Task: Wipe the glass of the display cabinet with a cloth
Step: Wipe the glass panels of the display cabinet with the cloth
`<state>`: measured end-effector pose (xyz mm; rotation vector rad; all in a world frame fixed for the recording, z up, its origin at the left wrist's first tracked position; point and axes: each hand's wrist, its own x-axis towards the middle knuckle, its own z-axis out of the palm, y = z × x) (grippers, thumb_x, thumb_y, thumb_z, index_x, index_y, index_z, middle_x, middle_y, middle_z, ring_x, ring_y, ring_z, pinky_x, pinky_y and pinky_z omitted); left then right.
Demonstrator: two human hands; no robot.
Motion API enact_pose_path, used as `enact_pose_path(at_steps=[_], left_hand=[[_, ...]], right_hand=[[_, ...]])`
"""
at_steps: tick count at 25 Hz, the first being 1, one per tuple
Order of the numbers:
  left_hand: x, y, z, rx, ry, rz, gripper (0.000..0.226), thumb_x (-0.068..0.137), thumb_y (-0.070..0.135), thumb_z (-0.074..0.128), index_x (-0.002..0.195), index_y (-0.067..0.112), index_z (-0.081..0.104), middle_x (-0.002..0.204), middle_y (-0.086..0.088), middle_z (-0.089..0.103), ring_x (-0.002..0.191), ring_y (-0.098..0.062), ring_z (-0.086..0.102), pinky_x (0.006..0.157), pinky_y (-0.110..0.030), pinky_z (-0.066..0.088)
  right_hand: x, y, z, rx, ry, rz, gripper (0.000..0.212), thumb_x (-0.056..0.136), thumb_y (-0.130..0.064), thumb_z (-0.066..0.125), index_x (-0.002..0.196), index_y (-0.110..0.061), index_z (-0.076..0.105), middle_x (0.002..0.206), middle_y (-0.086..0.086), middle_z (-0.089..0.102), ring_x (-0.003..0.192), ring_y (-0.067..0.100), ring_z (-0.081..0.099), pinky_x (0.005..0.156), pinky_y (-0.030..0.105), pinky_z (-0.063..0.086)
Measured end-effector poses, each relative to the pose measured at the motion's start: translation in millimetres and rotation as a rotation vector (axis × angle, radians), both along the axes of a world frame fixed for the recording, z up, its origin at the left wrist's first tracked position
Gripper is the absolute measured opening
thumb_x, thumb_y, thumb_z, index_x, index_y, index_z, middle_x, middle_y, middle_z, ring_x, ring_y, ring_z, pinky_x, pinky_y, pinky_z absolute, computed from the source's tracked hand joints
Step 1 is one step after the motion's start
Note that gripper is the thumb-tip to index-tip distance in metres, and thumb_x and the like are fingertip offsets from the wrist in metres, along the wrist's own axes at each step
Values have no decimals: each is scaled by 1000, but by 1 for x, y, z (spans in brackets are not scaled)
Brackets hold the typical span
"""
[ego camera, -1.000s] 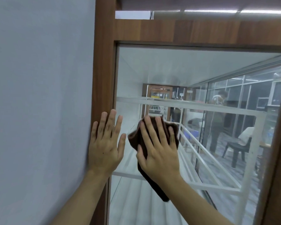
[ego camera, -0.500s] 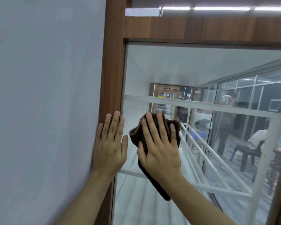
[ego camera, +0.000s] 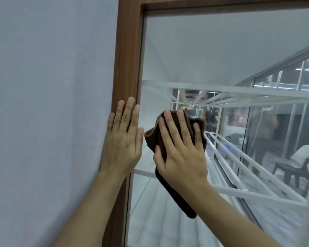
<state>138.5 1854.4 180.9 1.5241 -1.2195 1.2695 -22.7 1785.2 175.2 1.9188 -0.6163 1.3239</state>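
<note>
The display cabinet's glass pane [ego camera: 212, 50] fills the right of the head view, set in a brown wooden frame [ego camera: 127, 59]. A dark brown cloth [ego camera: 154, 138] lies flat against the glass near its left edge, one end hanging down below my wrist. My right hand [ego camera: 182, 148] presses the cloth onto the pane with straight, spread fingers. My left hand [ego camera: 123, 139] rests flat on the wooden frame just left of the cloth, fingers straight and pointing up.
A plain grey wall [ego camera: 48, 104] stands left of the frame. White metal shelf rails [ego camera: 239, 97] show inside the cabinet. The glass reflects a room with a standing person [ego camera: 262, 136] and a dark chair [ego camera: 289, 170].
The view has tilted down and right, so the frame's top rail has left the picture. My right hand and the cloth sit slightly further right on the glass; my left hand stays on the frame.
</note>
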Motion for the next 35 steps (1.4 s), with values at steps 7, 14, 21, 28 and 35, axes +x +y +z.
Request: enact_pose_path(at_steps=[7,14,21,28,35], left_hand=[[4,-5,-30,-19,-34,-31,62,104,31,25,162,20,5,171,-2,-7,157,-20,-10,128,-42,-3],[8,-10,-55,-57,-45,-18,62,105,34,22,162,23,0,170,2,-9,156,-14,-12,127,-38,-3],[6,-10,-86,-58,-22,-36,64,107,35,22,161,18,-8,169,2,-14,155,-12,-16,127,-36,-6],[5,-8,-98,-50,-3,-72,69,108,34,27,160,15,-13,169,2,-16,154,-10,-18,127,-34,-8],[0,-9,-122,-42,14,-11,69,103,41,17,159,13,-12,169,-1,-18,155,-13,-17,127,-38,-7]], right_hand=[[14,-4,14,-36,-88,-16,68,99,-41,36,161,-16,25,171,2,17,159,25,6,128,50,1],[-8,-19,-22,-50,-96,-23,68,98,-45,35,161,-20,28,170,2,19,159,24,7,128,51,3],[-9,-20,-88,-100,-41,-9,67,98,-45,34,160,-20,30,170,1,21,159,24,10,127,50,3],[1,-11,-56,-26,-112,-6,68,100,-45,30,162,-20,21,172,0,12,159,25,-1,126,52,-4],[-35,-21,-104,-26,-93,-29,67,98,-48,29,161,-25,26,171,-3,17,159,21,5,127,48,0]])
